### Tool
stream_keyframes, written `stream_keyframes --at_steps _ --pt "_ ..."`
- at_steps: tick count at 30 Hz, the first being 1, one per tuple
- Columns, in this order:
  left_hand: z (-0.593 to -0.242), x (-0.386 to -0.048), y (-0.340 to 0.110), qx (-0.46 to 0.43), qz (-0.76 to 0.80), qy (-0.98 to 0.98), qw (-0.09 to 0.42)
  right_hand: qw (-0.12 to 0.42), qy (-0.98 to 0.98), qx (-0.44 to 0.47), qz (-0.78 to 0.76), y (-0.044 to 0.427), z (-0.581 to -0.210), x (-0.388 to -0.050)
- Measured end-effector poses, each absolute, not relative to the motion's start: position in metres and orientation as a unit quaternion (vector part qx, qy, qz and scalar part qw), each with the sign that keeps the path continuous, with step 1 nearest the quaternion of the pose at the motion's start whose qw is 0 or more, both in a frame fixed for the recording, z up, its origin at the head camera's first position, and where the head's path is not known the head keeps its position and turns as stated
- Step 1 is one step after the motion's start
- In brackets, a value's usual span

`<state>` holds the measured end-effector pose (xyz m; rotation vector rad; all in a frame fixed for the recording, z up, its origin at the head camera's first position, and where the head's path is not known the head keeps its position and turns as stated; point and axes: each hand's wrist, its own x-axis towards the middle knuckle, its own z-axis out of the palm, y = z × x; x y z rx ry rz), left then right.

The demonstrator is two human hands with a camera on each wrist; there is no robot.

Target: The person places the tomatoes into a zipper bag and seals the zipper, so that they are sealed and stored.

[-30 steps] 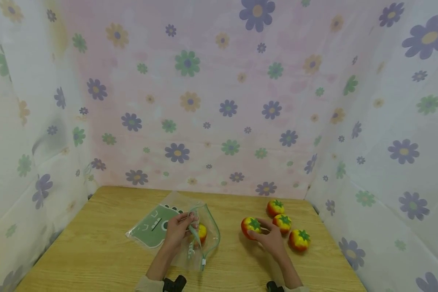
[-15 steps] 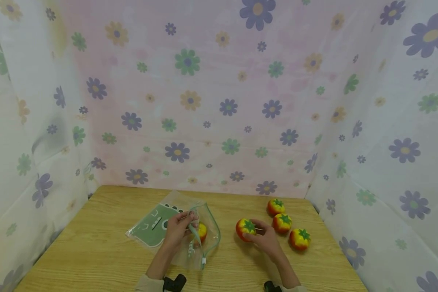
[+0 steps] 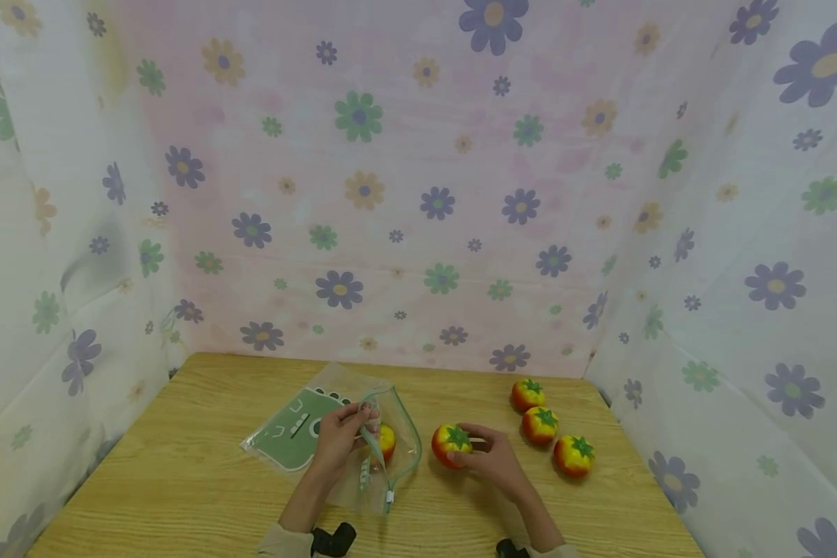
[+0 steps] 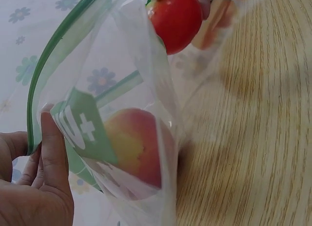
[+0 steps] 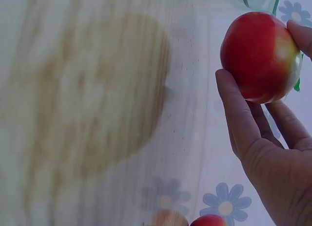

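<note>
My left hand (image 3: 339,438) pinches the green-edged rim of a clear zip bag (image 3: 406,457) and holds its mouth apart. Inside the bag lies one red-and-yellow toy tomato (image 4: 136,143), partly covered by the plastic's green and white print. To the right of the bag, my right hand (image 3: 495,463) grips a second toy tomato (image 3: 451,446) between thumb and fingers, its green leafy top facing up. In the right wrist view this tomato (image 5: 261,58) is held above the table, apart from the bag.
Three more toy tomatoes, a far one (image 3: 527,395), a middle one (image 3: 540,426) and a near one (image 3: 573,456), sit on the wooden table (image 3: 181,465) at the right. Flower-patterned cloth (image 3: 404,178) encloses the table at the back and sides.
My right hand has moved left with the tomato, away from the three at the right and closer to the bag. The left hand and bag stay put.
</note>
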<state>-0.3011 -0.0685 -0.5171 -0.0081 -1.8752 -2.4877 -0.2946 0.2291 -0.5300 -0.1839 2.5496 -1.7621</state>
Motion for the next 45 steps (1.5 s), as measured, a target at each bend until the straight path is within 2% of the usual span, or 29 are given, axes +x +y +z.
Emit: stream_keyframes --at_steps 14,35,45 --pt "-0.520 -0.302 -0.071 -0.006 -0.795 -0.606 0.020 -0.003 0.797 -0.106 -0.594 0.205 -0.523 -0.290" --pt "-0.522 -0.304 -0.066 0.007 -0.809 -0.587 0.016 0.035 0.746 -0.199 -0.634 0.170 -0.529 -0.293" --pt "-0.522 -0.304 -0.064 0.013 -0.810 -0.587 0.017 0.030 0.767 -0.216 -0.603 0.156 -0.528 -0.293"
